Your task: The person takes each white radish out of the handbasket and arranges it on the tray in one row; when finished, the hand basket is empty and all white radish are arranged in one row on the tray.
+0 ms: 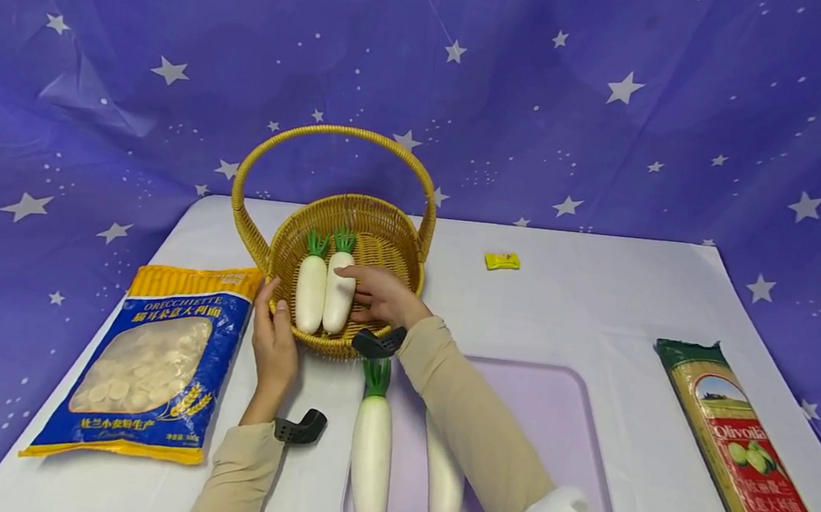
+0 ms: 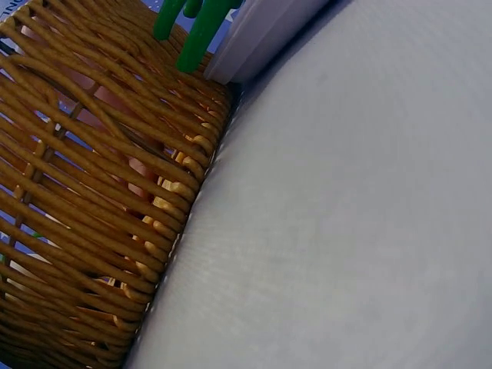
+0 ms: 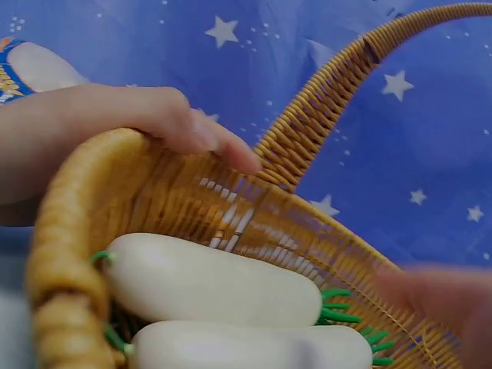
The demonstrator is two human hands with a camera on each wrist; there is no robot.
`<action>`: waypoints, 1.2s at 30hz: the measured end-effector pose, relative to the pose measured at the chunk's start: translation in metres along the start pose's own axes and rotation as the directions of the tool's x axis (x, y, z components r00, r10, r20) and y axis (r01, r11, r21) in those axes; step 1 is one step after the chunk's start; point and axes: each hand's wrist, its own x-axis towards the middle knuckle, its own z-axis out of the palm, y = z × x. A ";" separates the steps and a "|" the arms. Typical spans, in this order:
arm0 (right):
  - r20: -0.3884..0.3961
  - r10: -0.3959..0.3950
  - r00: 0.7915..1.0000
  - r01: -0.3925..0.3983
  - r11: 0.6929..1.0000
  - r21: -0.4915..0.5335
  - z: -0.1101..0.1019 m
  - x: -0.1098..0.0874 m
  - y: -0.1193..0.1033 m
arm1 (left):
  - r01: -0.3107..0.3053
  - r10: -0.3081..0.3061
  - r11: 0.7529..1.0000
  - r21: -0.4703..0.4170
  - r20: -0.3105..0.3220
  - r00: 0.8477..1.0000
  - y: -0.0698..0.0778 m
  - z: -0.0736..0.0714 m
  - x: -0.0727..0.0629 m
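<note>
A wicker basket (image 1: 391, 225) with a tall arched handle holds two white radishes, a left one (image 1: 310, 296) and a right one (image 1: 337, 302), side by side with green tops pointing away. At the basket's near left rim, my left hand (image 1: 275, 350) grips the edge, its fingers over the rim in the right wrist view. My right hand (image 1: 387, 299) is inside the basket beside the right radish, fingers extended and loosely spread. Whether it touches that radish is unclear. In the left wrist view the woven basket wall (image 2: 92, 169) hides most of the contents.
A lilac tray (image 1: 536, 416) carries two more white radishes, one (image 1: 369, 466) left and one (image 1: 443, 490) partly under my right forearm. An orecchiette bag (image 1: 148, 363) lies left, a spaghetti pack (image 1: 754, 462) right. A small yellow packet (image 1: 502, 261) sits behind.
</note>
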 end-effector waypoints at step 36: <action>0.323 -0.203 0.925 0.229 0.972 -0.044 0.000 -0.010 0.003 | -0.012 0.012 1.000 0.020 -0.001 1.000 -0.040 0.001 0.008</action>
